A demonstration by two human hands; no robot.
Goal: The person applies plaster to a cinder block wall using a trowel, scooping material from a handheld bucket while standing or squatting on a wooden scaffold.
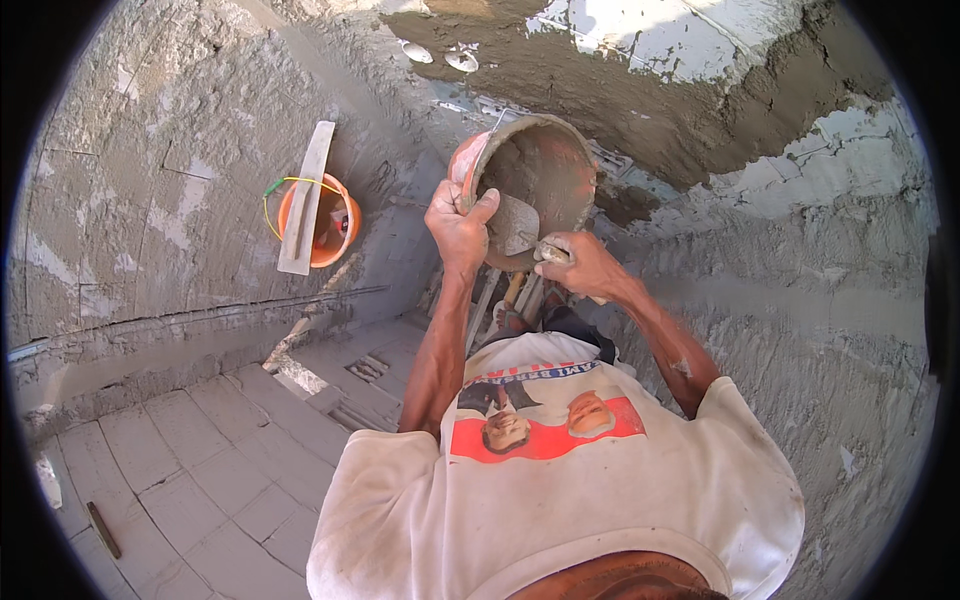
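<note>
A reddish bucket (470, 152), smeared with grey mortar, is tilted with its mouth toward me. My left hand (462, 225) is closed on the near left part of its rim, thumb over the edge. Wet mortar (545, 165) coats the bucket's inside. My right hand (583, 266) is wrapped round the handle of a trowel (515, 226). The trowel's grey, mortar-covered blade lies inside the bucket near the rim, just right of my left thumb. How much mortar lies deeper in the bucket I cannot tell.
To the left, an orange bucket (350, 225) with a yellow-green handle has a long flat board (308, 200) across its mouth. Plastered walls (800, 300) stand around me; a band of wet mortar (700, 125) covers the far one. A brown stick (103, 530) shows at lower left.
</note>
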